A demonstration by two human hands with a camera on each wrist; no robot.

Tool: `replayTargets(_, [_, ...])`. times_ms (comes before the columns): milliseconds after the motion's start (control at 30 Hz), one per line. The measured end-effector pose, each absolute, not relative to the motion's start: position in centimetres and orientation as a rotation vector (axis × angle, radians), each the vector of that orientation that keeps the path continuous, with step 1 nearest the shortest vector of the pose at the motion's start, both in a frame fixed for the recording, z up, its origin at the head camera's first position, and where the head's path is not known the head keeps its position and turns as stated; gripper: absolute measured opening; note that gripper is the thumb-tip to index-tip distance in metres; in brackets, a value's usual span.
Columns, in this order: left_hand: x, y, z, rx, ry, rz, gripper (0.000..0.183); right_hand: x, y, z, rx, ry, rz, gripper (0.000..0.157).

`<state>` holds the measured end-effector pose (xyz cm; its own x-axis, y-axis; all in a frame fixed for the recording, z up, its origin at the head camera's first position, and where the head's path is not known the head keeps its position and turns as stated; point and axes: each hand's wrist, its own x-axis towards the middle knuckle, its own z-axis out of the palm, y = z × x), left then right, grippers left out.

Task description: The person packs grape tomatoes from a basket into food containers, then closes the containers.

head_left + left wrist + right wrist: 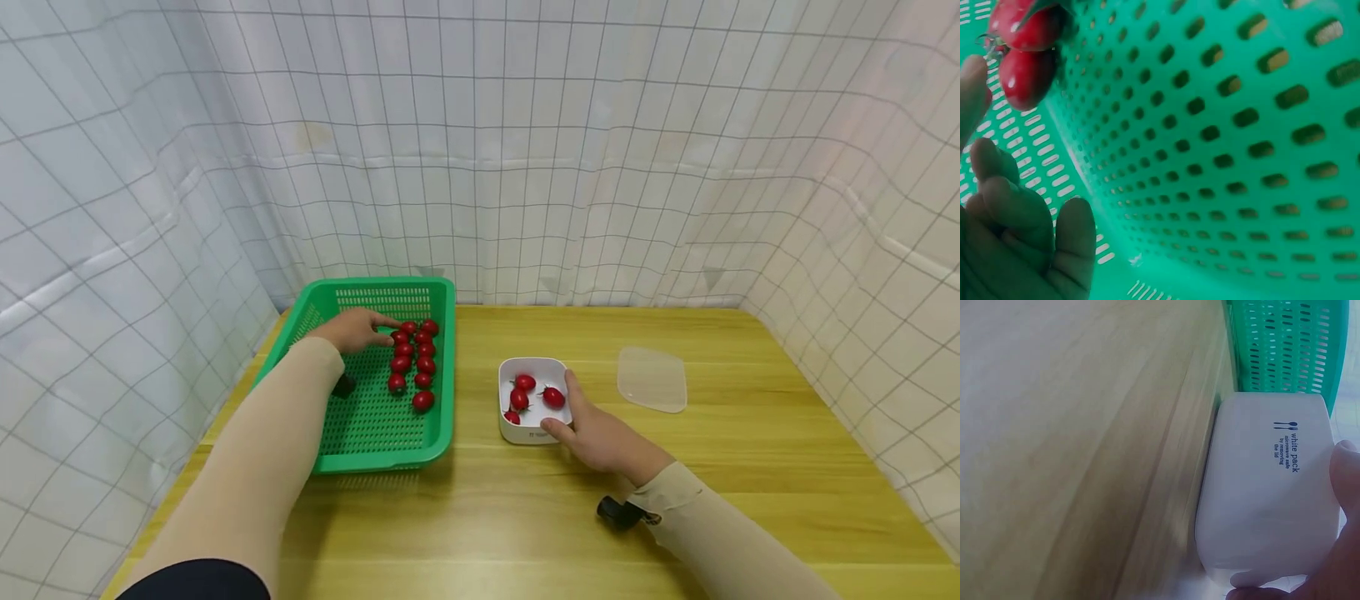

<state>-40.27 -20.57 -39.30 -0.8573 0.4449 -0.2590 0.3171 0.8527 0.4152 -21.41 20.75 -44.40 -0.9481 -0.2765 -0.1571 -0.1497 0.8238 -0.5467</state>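
My left hand [356,329] reaches into a green plastic basket [447,400], its index finger stretched over the far end of two rows of red cherry tomatoes [402,350]. In the left wrist view, the fingertips are close beside a pair of tomatoes [1025,78], and the other fingers [1016,206] are partly bent. My right hand [600,433] grips the near right corner of a square white container [525,435], thumb at the front and fingers along the right side. Several tomatoes [553,397] lie inside it. Printed lettering marks the container's wall [1260,487] in the right wrist view.
A translucent lid [652,379] lies flat on the wooden table [510,517], right of the container. The basket stands at the left, with a gap between it and the container. White gridded curtains [525,167] close in the back and both sides.
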Motion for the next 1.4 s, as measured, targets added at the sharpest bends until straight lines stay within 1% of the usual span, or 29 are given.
replayTargets(200, [-41.4, -20.7, -40.3, 0.536, 2.665, 0.558, 0.046, -21.4, 20.6, -44.3, -0.323, 2.77, -0.827, 0.1])
replayTargets(433, [-41.7, -20.4, -41.0, 0.52, 2.651, 0.574, 0.044, -21.3, 20.6, -44.2, -0.297, 2.76, -0.831, 0.099])
replayTargets(933, [-41.4, -20.1, -41.3, 0.401, 2.616, 0.454, 0.048, -21.3, 20.7, -44.4, -0.297, 2.764, -0.832, 0.1])
replayTargets(1400, [-39.9, -19.8, -40.6, 0.41, 2.62, 0.451, 0.047, -21.2, 20.5, -44.5, -0.293, 2.769, -0.831, 0.098])
